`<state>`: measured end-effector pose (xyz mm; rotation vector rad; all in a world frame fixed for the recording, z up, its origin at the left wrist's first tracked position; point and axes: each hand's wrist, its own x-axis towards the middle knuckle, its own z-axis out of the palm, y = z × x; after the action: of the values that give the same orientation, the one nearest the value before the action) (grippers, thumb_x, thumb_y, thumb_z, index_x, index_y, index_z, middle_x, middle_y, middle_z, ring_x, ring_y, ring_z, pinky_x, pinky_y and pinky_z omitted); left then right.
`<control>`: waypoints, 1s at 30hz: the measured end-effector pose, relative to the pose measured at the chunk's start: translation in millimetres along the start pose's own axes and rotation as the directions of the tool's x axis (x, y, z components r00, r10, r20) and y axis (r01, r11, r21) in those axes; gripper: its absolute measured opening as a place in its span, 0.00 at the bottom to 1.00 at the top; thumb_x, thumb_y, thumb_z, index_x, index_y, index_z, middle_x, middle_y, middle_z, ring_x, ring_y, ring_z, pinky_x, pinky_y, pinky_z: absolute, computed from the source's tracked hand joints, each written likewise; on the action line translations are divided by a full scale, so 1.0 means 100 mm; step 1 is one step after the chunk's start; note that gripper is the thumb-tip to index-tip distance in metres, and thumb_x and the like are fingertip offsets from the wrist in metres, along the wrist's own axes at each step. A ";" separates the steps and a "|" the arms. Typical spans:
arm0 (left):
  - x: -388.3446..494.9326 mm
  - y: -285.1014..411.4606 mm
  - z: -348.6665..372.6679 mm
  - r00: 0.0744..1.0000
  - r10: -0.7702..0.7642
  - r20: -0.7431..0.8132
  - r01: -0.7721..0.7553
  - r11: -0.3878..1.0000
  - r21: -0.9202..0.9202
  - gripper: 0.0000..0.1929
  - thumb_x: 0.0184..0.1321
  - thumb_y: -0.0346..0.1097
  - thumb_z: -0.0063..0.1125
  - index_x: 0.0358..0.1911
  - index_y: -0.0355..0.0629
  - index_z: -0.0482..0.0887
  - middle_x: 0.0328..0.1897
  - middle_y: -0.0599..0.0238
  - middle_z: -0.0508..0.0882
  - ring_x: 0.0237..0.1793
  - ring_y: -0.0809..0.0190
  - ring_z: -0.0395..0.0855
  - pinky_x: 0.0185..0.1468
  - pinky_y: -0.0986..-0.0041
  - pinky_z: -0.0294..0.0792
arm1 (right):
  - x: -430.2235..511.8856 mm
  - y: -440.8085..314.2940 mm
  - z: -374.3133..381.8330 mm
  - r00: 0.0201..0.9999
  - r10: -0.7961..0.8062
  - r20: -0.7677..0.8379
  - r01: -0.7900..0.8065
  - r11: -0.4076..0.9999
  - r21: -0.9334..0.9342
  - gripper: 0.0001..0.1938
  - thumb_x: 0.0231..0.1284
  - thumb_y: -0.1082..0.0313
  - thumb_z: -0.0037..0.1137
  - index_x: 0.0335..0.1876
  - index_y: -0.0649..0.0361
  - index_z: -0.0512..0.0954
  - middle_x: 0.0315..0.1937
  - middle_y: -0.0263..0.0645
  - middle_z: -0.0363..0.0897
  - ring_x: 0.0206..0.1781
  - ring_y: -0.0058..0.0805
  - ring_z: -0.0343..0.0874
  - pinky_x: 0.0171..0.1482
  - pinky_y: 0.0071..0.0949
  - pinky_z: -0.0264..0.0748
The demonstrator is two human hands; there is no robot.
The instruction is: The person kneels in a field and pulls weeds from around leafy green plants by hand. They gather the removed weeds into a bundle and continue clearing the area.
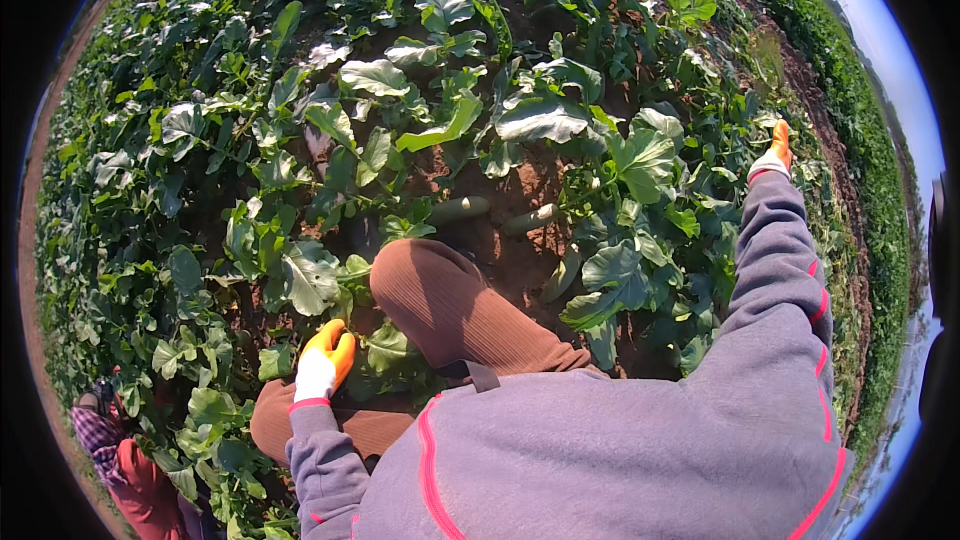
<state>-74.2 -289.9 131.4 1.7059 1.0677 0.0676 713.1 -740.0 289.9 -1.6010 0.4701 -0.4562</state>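
Note:
My left hand [325, 361], in a white glove with orange-coated fingers, is low among the radish leaves beside my bent knee. Its fingertips meet a leafy stem [344, 305]; whether they grip it is hidden. Far out to the right, my right hand [777, 150] wears a matching glove and reaches over the leaf bed's edge. Its palm side is turned from view, so I cannot tell whether it holds anything. On the soil before my knee lie a long green radish [459, 210], a second radish [531, 219] with leaves at one end, and a third radish [561, 274].
Brown corduroy trousers [457, 307] cover my bent legs between the plants. Dense radish foliage [180, 187] spreads ahead and to the left. A bare soil furrow [814, 90] runs along the right side. At lower left, another person [142, 480] in a red garment is partly behind leaves.

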 end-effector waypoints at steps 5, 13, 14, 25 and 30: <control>0.00 0.10 -0.06 0.999 0.007 -0.049 0.002 0.983 0.182 0.16 0.66 0.37 0.60 0.53 0.37 0.84 0.35 0.54 0.86 0.31 0.59 0.81 0.41 0.67 0.73 | -1.23 0.51 0.33 0.703 -0.374 0.604 0.440 0.897 0.043 0.46 0.68 0.60 0.68 0.84 0.64 0.50 0.68 0.47 0.75 0.65 0.32 0.76 0.68 0.31 0.71; -0.10 0.22 -0.15 0.998 -0.048 -0.049 0.055 0.986 0.159 0.11 0.69 0.35 0.59 0.50 0.40 0.82 0.27 0.71 0.78 0.24 0.72 0.70 0.27 0.74 0.63 | -4.81 -0.04 0.66 -0.384 -0.543 0.746 0.909 -0.079 0.410 0.49 0.56 0.46 0.68 0.84 0.47 0.58 0.81 0.40 0.59 0.81 0.42 0.59 0.79 0.48 0.53; -0.06 0.16 -0.11 0.987 0.127 -0.103 -0.095 0.959 0.268 0.14 0.68 0.36 0.60 0.53 0.39 0.83 0.29 0.69 0.81 0.24 0.71 0.73 0.28 0.74 0.66 | -5.00 -0.05 0.69 -0.414 -0.477 0.775 0.901 -0.092 0.424 0.49 0.56 0.44 0.67 0.84 0.45 0.57 0.82 0.39 0.58 0.82 0.40 0.58 0.80 0.51 0.51; -0.22 0.58 -0.24 0.976 0.148 -0.159 -0.068 0.902 0.426 0.20 0.65 0.44 0.61 0.56 0.42 0.84 0.46 0.47 0.89 0.46 0.42 0.88 0.51 0.58 0.78 | -3.99 0.40 1.31 -0.135 -0.525 0.841 0.914 0.263 0.310 0.09 0.66 0.59 0.69 0.40 0.55 0.86 0.35 0.31 0.88 0.44 0.31 0.85 0.64 0.45 0.68; -0.12 0.64 -0.23 0.850 0.415 -0.324 -0.214 0.834 0.508 0.13 0.63 0.38 0.59 0.49 0.46 0.87 0.35 0.51 0.88 0.37 0.41 0.85 0.45 0.53 0.75 | -3.94 0.39 1.14 0.175 -0.413 0.894 0.725 0.668 0.167 0.10 0.70 0.62 0.66 0.49 0.58 0.86 0.40 0.29 0.88 0.39 0.16 0.80 0.44 0.22 0.73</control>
<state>-54.2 -282.3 197.0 2.3718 1.1535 0.4577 445.8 -430.4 236.3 -2.0347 -1.0505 0.0001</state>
